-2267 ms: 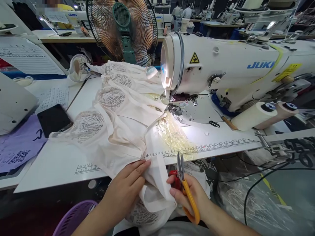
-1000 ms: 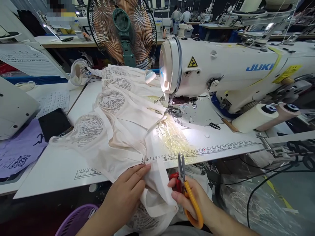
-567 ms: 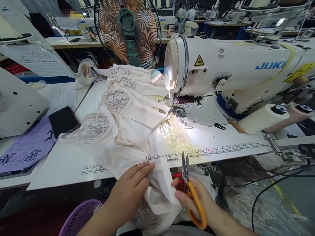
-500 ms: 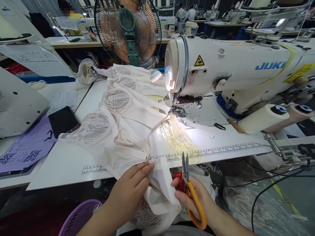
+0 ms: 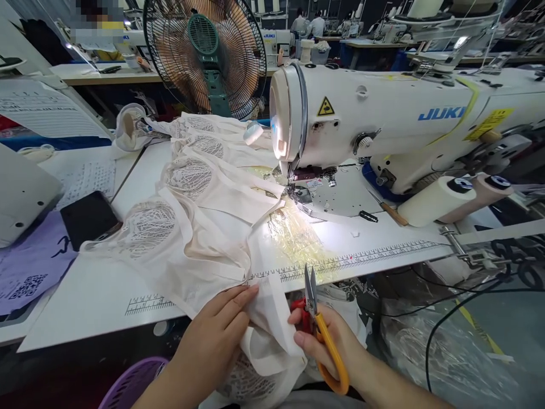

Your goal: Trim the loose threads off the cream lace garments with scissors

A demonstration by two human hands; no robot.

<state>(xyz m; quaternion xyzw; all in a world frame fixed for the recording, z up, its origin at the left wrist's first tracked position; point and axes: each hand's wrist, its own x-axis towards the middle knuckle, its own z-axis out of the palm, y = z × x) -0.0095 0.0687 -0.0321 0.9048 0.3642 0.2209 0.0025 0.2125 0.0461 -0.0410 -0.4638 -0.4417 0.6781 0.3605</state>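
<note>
A cream lace bra (image 5: pixel 255 375) hangs over the table's front edge, its band reaching up onto the tabletop. My left hand (image 5: pixel 221 326) is closed on this fabric at the edge, fingers together on top; the thumb is partly hidden. To its right, my right hand (image 5: pixel 327 335) grips scissors (image 5: pixel 326 341) with orange handles, blades pointing up and slightly apart. A small red-handled tool (image 5: pixel 301 315) sits in the same hand, mostly covered by the fingers. Beside that hand runs the loose edge of the band. More cream lace bras (image 5: pixel 187 176) lie in an overlapping row toward the sewing machine.
The white sewing machine (image 5: pixel 374 108) stands at the right, thread cones (image 5: pixel 438 199) beside it. A fan (image 5: pixel 204 57) stands behind. A black phone (image 5: pixel 90 218) and purple paper (image 5: pixel 29 264) lie left. A printed ruler (image 5: pixel 361 254) follows the front edge; a purple basket (image 5: pixel 131 383) is below.
The whole view has shifted slightly, so the machine and table appear farther left. Both hands keep their holds on the bra and scissors.
</note>
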